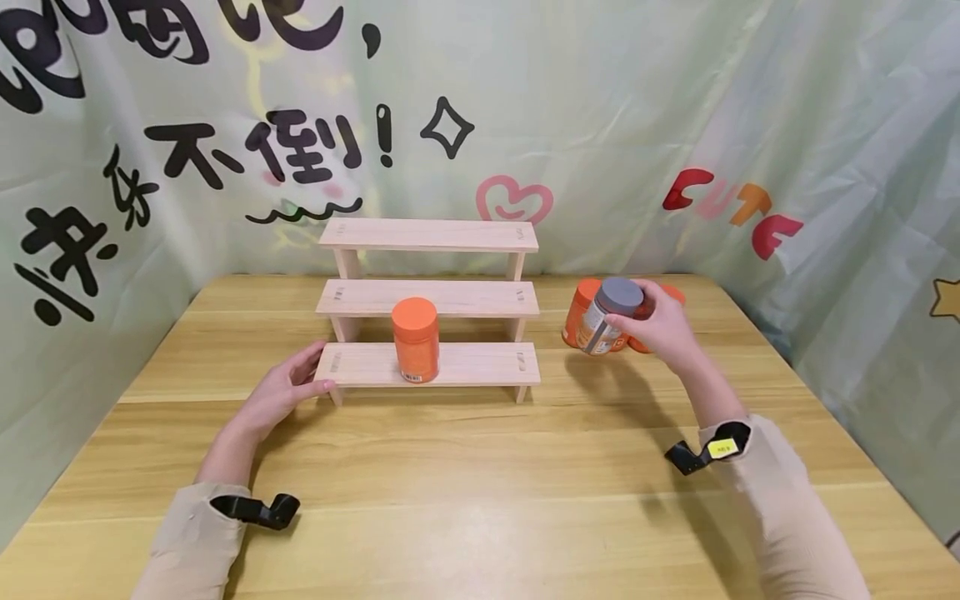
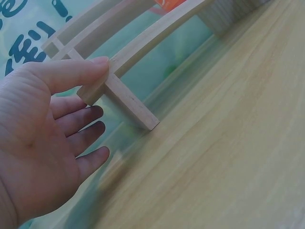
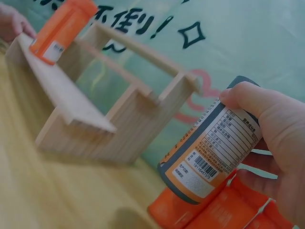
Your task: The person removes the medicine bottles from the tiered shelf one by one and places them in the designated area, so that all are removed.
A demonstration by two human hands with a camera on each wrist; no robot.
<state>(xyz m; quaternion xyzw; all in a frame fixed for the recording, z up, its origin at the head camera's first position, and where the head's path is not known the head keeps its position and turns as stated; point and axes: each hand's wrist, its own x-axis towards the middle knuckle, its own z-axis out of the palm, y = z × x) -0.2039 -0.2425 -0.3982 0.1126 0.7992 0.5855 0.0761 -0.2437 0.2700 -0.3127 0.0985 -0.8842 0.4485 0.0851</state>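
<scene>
A three-tier wooden stand (image 1: 480, 364) is on the table, with an orange jar (image 1: 416, 342) upright on its lowest step. My left hand (image 1: 288, 387) holds the left end of that step, its thumb on the front edge in the left wrist view, where the other fingers (image 2: 88, 136) hang below. At the right, my right hand (image 1: 660, 325) grips a grey-lidded jar (image 3: 212, 143) with a printed label, tilted and above the table. Behind and below it stand several orange jars (image 1: 579, 312), partly hidden by the hand and the held jar.
The wooden table (image 1: 480, 500) extends to a printed fabric backdrop (image 1: 600, 108) with black lettering and a pink heart. The stand's middle step (image 1: 472, 298) and top step (image 1: 435, 235) rise toward the backdrop. A black wrist device (image 1: 258, 510) sits on the left sleeve.
</scene>
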